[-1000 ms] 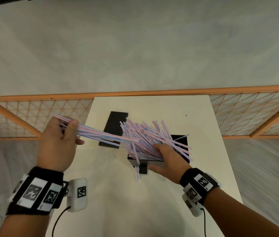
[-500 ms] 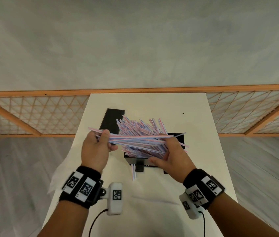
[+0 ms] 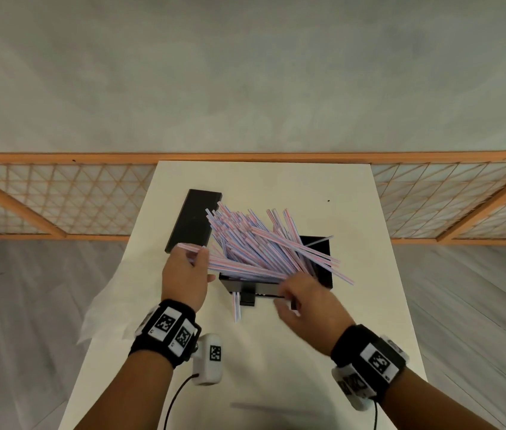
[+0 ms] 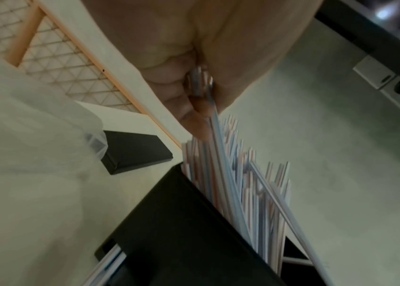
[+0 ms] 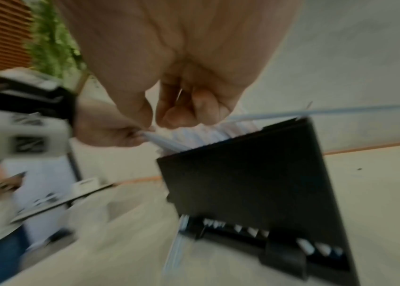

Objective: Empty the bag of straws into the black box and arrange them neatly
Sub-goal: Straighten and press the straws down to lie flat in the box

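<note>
- Since a moment ago our left hand (image 3: 185, 273) has come in beside the black box (image 3: 323, 271), and our right hand (image 3: 306, 302) has dropped to its near wall.
- The straws (image 3: 258, 243) fan messily out of the box.
- Left fingers clamp a few straw ends.
- Right fingers curl loosely, holding nothing we can see.
- A black lid (image 3: 192, 220) lies on the table (image 3: 276, 367).

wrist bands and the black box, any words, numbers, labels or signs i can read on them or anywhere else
No readable words or numbers in any view.
Left wrist band: black-and-white square code markers only, no letters.
Right wrist band: the same kind of markers, no letters.
White module by the left wrist: one code marker.
Black box: no print visible.
Small white label in the right wrist view: too blurred to read.
</note>
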{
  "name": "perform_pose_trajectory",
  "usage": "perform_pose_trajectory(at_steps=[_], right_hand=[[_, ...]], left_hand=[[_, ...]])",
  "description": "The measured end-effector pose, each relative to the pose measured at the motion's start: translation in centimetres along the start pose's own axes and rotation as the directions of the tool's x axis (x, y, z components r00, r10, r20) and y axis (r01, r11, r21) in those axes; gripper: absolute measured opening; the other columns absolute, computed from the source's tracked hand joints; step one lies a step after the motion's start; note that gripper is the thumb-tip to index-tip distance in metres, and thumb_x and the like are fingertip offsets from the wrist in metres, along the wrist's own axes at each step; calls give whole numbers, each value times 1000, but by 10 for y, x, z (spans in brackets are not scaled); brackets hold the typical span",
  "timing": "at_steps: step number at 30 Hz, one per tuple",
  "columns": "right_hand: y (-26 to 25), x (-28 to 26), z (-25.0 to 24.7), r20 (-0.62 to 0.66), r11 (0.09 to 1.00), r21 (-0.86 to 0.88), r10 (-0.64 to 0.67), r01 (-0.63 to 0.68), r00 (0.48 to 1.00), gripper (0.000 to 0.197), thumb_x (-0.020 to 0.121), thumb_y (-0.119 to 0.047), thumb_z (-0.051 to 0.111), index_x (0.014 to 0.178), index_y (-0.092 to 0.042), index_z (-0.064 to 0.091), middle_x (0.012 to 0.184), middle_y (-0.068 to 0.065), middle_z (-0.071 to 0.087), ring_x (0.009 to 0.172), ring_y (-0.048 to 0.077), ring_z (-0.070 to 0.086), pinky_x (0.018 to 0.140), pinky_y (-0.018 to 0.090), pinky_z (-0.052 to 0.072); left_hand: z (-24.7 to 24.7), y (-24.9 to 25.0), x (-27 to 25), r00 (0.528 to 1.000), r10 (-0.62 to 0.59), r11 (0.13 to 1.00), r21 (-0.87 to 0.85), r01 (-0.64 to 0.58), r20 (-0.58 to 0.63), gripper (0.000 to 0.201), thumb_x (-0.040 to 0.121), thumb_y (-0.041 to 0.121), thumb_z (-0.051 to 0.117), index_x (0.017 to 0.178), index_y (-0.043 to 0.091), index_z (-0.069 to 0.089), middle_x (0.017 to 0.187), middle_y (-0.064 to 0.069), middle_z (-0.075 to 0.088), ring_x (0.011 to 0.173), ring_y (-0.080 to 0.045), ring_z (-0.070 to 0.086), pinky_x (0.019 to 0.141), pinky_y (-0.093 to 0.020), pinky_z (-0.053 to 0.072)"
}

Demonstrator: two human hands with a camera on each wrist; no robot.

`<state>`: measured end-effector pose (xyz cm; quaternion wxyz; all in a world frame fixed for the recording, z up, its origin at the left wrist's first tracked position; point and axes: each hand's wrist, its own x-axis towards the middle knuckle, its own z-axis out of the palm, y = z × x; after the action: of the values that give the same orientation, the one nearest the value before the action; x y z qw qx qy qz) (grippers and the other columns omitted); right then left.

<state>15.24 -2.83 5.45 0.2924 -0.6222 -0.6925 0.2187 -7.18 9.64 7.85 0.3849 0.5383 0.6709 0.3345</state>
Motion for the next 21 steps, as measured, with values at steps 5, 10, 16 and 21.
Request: perform_pose_trajectory(at_steps=[5, 10, 16, 21], right_hand=[[-2, -45, 49, 693, 964, -239, 85, 117, 716, 44, 92, -58, 55, 118, -22, 54, 117, 4, 59, 100, 28, 62, 85, 38, 49], [15, -76, 91, 809, 902, -367, 189, 227, 557, 62, 88, -55, 67, 120, -5, 52, 116, 21, 59, 99, 41, 62, 83, 49, 52], [27, -96, 118, 783, 902, -383, 202, 200, 589, 46, 93, -36, 66, 120, -1, 53, 118, 24, 59, 102, 42, 62, 82, 48, 48], [27, -95, 117, 793, 915, -370, 221, 160, 568, 26, 96, -18, 51, 117, -5, 57, 119, 21, 62, 105, 41, 62, 86, 47, 49]], left_hand=[[25, 1, 1, 995, -79, 997, 14, 78, 57, 12, 93, 26, 64, 95, 15, 62, 91, -8, 69, 76, -21, 69, 58, -32, 61], [36, 8, -10, 992, -118, 992, 39, 116, 44, 22, 90, 31, 70, 98, 17, 55, 94, 2, 61, 77, -7, 58, 60, -18, 39], [31, -3, -15, 991, -129, 990, -45, 131, 35, 41, 84, 55, 68, 108, 27, 49, 105, 0, 63, 88, -24, 68, 76, -41, 60], [19, -9, -14, 990, -143, 988, -55, 143, 8, 51, 82, 68, 60, 111, 27, 51, 114, 6, 61, 92, -23, 69, 81, -44, 59]])
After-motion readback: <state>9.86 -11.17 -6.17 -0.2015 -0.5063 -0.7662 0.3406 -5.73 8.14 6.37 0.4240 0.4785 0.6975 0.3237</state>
